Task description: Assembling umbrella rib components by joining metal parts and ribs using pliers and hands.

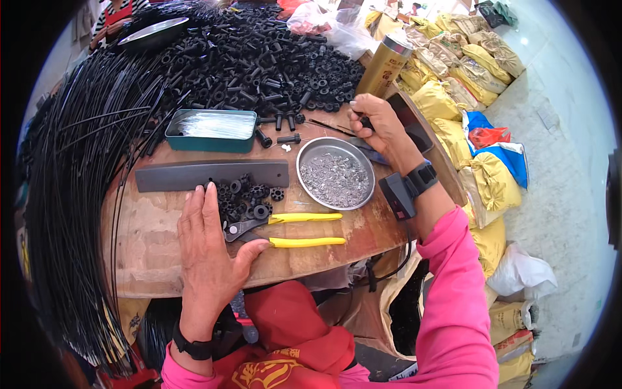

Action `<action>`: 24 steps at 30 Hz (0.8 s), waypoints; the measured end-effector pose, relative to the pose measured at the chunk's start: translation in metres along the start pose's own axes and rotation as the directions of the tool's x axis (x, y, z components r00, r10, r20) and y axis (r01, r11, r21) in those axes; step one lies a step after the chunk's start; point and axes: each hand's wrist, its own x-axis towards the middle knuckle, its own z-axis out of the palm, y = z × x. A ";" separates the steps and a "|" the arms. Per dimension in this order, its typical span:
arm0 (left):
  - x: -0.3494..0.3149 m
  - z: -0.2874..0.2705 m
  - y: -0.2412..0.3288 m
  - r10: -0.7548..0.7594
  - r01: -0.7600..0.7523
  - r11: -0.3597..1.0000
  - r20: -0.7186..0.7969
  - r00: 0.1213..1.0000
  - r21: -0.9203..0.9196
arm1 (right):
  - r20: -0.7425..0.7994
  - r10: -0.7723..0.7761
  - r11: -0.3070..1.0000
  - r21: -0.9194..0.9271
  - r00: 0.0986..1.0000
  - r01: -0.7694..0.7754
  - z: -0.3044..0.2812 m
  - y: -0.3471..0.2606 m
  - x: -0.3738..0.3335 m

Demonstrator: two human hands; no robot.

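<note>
My left hand (210, 249) lies flat on the wooden table (146, 249), fingers stretched out. Its fingertips reach the lower edge of a long dark grey bar (210, 176), and its thumb rests by the yellow-handled pliers (304, 217), whose jaws are spread. Small black toothed plastic pieces (243, 198) are heaped beside those fingers. My right hand (381, 129) is raised at the table's right side, fingers curled round a small black piece (367, 122) that is mostly hidden. Just left of that wrist stands a round metal dish (299, 165) full of tiny silvery metal bits.
A green tin (210, 144) holds thin pale strips. Behind it spreads a big pile of black plastic parts (259, 58). Long black rods or cables (71, 214) hang over the left edge. A gold tumbler (383, 65) stands at back right. Yellow sacks (440, 100) line the floor; a person (118, 16) is at far left.
</note>
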 end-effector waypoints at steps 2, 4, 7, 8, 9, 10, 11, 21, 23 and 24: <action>0.000 0.000 0.000 0.011 -0.011 1.000 -0.004 1.000 -0.011 | 0.027 -0.022 0.990 -0.137 0.999 0.026 0.014 -0.010 -0.001; -0.001 0.000 -0.004 -0.003 0.003 1.000 -0.002 1.000 0.004 | 0.133 0.112 0.903 -0.427 0.985 -0.045 0.034 -0.012 0.006; -0.001 -0.001 0.001 0.005 -0.005 1.000 -0.003 1.000 0.015 | 0.189 0.056 0.676 -0.730 0.980 0.102 0.039 -0.007 0.022; -0.001 -0.001 0.000 0.008 -0.008 1.000 -0.002 1.000 0.014 | 0.225 -0.003 0.475 -0.857 0.974 0.199 0.044 -0.003 0.027; -0.001 -0.001 0.000 0.007 -0.007 1.000 -0.004 1.000 0.012 | 0.226 -0.003 0.473 -0.858 0.974 0.200 0.047 0.002 0.033; -0.001 0.000 -0.001 0.009 -0.009 1.000 -0.006 1.000 0.014 | 0.321 -0.076 0.312 -0.891 0.944 0.329 0.049 0.007 0.040; -0.001 0.000 -0.001 0.013 -0.013 1.000 -0.008 1.000 0.014 | 0.422 -0.131 0.133 -0.889 0.897 0.437 0.056 0.008 0.040; -0.001 -0.004 -0.001 -0.007 0.007 1.000 -0.003 1.000 0.005 | 0.374 -0.156 -0.087 -0.927 0.914 0.365 0.051 0.006 0.061; -0.001 -0.005 -0.001 -0.004 0.004 1.000 0.000 1.000 0.003 | 0.322 -0.180 -0.064 -0.947 0.929 0.316 0.043 0.005 0.066; -0.001 -0.004 -0.002 -0.009 0.009 1.000 0.000 1.000 0.004 | 0.326 -0.177 -0.064 -0.945 0.929 0.319 0.041 0.006 0.068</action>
